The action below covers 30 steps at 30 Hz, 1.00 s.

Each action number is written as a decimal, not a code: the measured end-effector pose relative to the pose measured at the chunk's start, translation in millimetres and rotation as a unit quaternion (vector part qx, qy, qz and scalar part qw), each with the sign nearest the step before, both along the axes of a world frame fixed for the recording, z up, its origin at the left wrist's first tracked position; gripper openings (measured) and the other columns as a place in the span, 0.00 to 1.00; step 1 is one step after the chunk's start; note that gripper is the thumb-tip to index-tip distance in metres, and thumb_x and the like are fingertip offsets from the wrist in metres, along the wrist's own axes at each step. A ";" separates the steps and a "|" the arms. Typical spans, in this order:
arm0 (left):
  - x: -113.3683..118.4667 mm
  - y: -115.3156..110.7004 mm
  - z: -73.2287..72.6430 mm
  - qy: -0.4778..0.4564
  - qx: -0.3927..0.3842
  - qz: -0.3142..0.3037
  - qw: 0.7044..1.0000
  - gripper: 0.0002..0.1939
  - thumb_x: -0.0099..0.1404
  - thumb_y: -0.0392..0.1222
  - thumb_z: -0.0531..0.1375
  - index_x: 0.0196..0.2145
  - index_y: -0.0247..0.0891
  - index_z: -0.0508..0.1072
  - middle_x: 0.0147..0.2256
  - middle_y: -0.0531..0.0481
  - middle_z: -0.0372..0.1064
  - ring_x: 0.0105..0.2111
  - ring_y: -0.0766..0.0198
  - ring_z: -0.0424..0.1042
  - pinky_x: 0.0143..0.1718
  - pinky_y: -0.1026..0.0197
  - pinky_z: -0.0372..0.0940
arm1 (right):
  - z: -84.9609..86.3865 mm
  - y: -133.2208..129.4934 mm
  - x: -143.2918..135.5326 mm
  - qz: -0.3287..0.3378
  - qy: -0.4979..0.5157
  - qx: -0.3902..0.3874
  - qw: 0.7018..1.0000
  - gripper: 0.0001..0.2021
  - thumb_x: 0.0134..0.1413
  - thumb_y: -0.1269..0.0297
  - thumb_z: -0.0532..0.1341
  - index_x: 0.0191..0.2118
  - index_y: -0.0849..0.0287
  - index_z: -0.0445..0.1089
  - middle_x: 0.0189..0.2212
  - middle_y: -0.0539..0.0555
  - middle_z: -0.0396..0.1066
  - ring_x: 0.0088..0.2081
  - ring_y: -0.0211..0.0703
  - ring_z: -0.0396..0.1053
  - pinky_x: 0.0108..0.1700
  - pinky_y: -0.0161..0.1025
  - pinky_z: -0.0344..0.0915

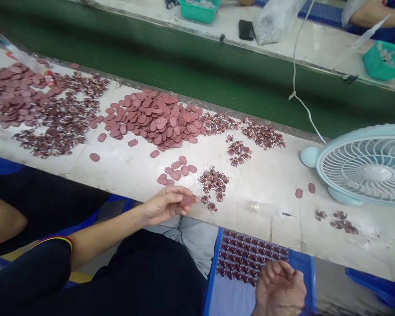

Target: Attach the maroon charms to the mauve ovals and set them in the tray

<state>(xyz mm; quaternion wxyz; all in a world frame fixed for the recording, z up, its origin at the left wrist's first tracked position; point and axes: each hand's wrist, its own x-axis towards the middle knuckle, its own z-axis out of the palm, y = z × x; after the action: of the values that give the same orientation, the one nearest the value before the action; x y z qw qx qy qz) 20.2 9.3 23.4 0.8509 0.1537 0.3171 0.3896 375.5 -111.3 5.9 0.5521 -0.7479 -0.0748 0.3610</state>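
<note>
My left hand (166, 204) is at the near edge of the white table. Its thumb and fingers pinch a pinkish-brown oval disc (186, 201). Just right of it lies a cluster of small dark brown-and-white pieces (213, 182), and above it a few loose oval discs (176, 171). Lower right, my right hand (279, 285) hovers over or rests on a blue tray (235, 298); which, I cannot tell. Its fingers are curled in, and what they hold, if anything, is hidden. Rows of dark assembled pieces (242, 252) fill the tray's upper part.
A large heap of oval discs (158, 116) lies mid-table, more small pieces (263, 134) beside it. A bottle with a needle tip (270, 210) lies near the front edge. A light-blue fan (371, 166) stands right. A co-worker's arm (6, 215) shows at left.
</note>
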 end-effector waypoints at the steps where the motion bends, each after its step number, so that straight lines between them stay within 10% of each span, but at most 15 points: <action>1: 7.7 -4.3 0.1 -0.023 -0.015 -0.006 1.000 0.15 0.61 0.41 0.71 0.45 0.34 0.82 0.48 0.38 0.81 0.33 0.68 0.80 0.35 0.69 0.73 | 5.8 12.9 -14.0 0.024 0.009 0.015 1.000 0.16 0.43 0.43 0.62 0.23 0.52 0.68 0.18 0.45 0.63 0.17 0.39 0.63 0.14 0.36 0.56; 8: 34.0 -19.6 3.1 -0.098 -0.041 -0.019 0.994 0.21 0.57 0.36 0.73 0.49 0.33 0.81 0.48 0.38 0.80 0.35 0.67 0.80 0.37 0.68 0.71 | 41.7 73.5 -109.3 0.183 0.091 0.082 0.975 0.16 0.40 0.47 0.55 0.25 0.49 0.76 0.18 0.49 0.65 0.23 0.46 0.71 0.19 0.35 0.52; 16: 39.5 -21.8 -7.1 -0.092 -0.018 -0.021 0.995 0.25 0.49 0.34 0.77 0.46 0.38 0.81 0.47 0.42 0.80 0.41 0.61 0.83 0.38 0.69 0.72 | 65.6 99.4 -100.7 0.189 0.209 0.092 0.955 0.20 0.48 0.53 0.47 0.31 0.42 0.78 0.14 0.44 0.51 0.13 0.26 0.49 0.22 0.27 0.33; 24: 54.6 -27.7 -14.4 0.028 0.024 -0.049 0.998 0.36 0.37 0.40 0.81 0.48 0.42 0.82 0.40 0.47 0.79 0.35 0.59 0.81 0.29 0.64 0.72 | 42.1 72.3 -124.4 0.146 0.213 0.125 0.958 0.22 0.58 0.43 0.48 0.40 0.44 0.77 0.17 0.43 0.56 0.13 0.31 0.52 0.15 0.27 0.41; 30: 57.9 -28.8 -9.3 0.046 0.019 -0.011 0.999 0.25 0.49 0.49 0.78 0.44 0.40 0.83 0.43 0.42 0.79 0.42 0.57 0.82 0.37 0.62 0.74 | 15.8 61.3 -111.4 0.220 0.106 0.142 0.959 0.16 0.56 0.43 0.57 0.46 0.39 0.73 0.18 0.43 0.57 0.18 0.41 0.57 0.14 0.38 0.52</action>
<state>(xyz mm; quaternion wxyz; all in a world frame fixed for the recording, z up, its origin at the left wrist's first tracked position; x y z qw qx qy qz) 78.1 -19.5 14.1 0.8365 0.1912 0.3467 0.3789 264.1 -50.0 21.7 0.5645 -0.5840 -0.2291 0.5365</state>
